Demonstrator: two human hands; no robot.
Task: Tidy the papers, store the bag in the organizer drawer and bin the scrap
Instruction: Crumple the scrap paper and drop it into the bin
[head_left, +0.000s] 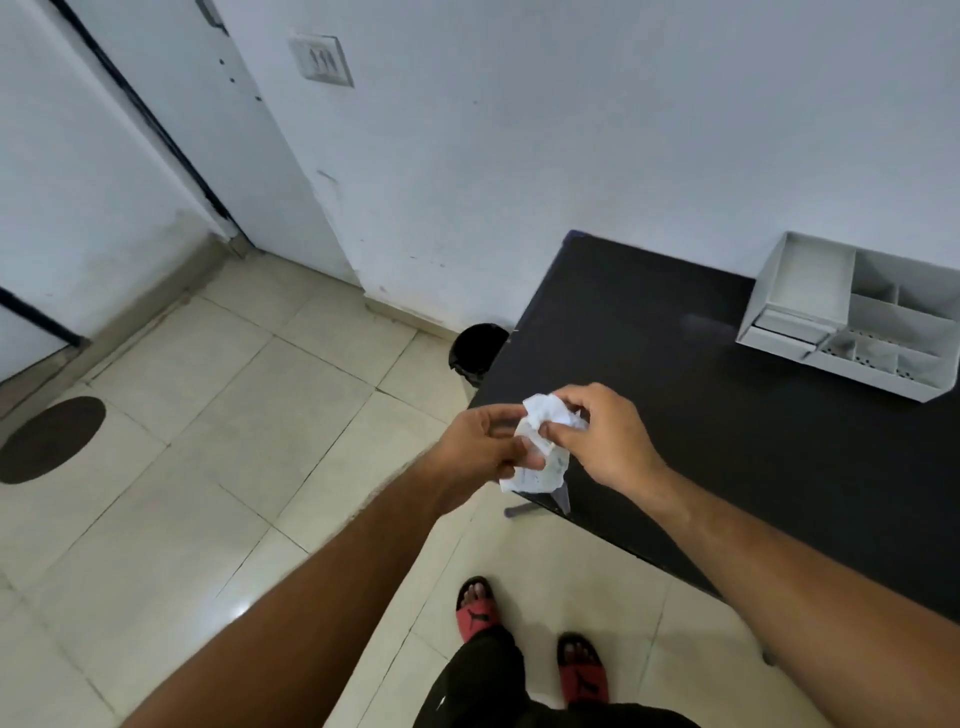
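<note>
Both hands hold a crumpled white paper scrap (540, 447) over the near left corner of the black table (727, 441). My left hand (483, 441) grips its lower part from the left. My right hand (602, 436) pinches the crumpled top from the right. A black bin (475, 353) stands on the floor beyond the hands, against the table's left edge. The white desk organizer (852, 322) sits at the table's far right by the wall, its small drawer on the left front looking slightly pulled out. I see no bag and no other papers.
Beige tiled floor (234, 441) spreads to the left, with a dark round mat (52, 439) at the far left. A white door and wall rise behind. My feet in red sandals (478, 608) stand close to the table's near edge.
</note>
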